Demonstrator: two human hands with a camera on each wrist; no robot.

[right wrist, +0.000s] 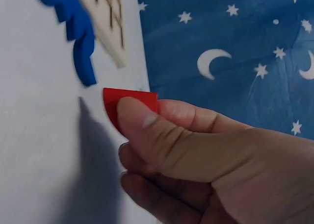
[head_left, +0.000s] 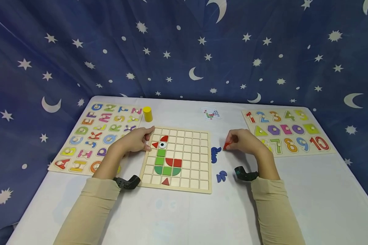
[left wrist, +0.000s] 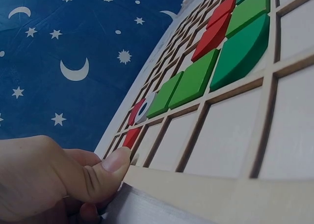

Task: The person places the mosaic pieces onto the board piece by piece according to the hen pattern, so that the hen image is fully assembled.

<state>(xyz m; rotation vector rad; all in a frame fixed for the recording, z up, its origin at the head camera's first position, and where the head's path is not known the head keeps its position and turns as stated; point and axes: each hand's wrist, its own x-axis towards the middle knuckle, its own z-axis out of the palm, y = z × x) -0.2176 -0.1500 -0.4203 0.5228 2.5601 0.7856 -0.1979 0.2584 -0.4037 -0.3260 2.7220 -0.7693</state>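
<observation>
My left hand [head_left: 135, 140] grips the left edge of a wooden grid board [head_left: 178, 189], thumb over the rim in the left wrist view. On the board, red and green pieces and a round eye piece [head_left: 162, 145] form a bird-like figure, with a red triangle [head_left: 165, 181] at its bottom. Beyond the board's right side, my right hand [head_left: 243, 141] pinches a red quarter-circle piece [right wrist: 130, 94] between thumb and fingers. Near it, several blue pieces [head_left: 214, 154] lie in a row along the board's right edge; more blue pieces [head_left: 222, 175] sit closer to me.
An alphabet puzzle board [head_left: 65, 170] lies on the left, partly behind my left arm. A number puzzle board [head_left: 312, 153] is on the right, partly covered by my right hand. At the back are a yellow cylinder [head_left: 148, 114] and a small picture card [head_left: 211, 113].
</observation>
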